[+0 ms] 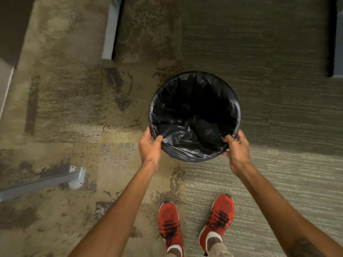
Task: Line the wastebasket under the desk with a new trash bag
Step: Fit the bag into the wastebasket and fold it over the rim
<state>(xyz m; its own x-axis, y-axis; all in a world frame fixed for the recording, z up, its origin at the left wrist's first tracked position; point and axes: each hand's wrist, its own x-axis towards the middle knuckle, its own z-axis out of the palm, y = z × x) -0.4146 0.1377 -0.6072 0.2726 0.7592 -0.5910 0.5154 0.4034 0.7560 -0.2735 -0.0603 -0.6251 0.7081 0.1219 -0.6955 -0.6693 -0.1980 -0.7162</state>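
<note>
A round wastebasket (pixel 185 158) stands on the carpet in front of me, seen from above. A black trash bag (pixel 178 134) hangs inside it, its edge folded over the rim all the way round. My left hand (pixel 150 145) grips the near left rim, thumb inside on the bag, fingers outside. My right hand (pixel 236 145) grips the near right rim the same way. The bottom of the basket is dark and hidden by crumpled plastic.
A grey desk leg (pixel 110 32) runs along the floor at the upper left. Another grey desk foot (pixel 76 178) lies at the lower left. A dark panel (pixel 334 38) stands at the upper right. My red shoes (pixel 169 225) are on the carpet below the basket.
</note>
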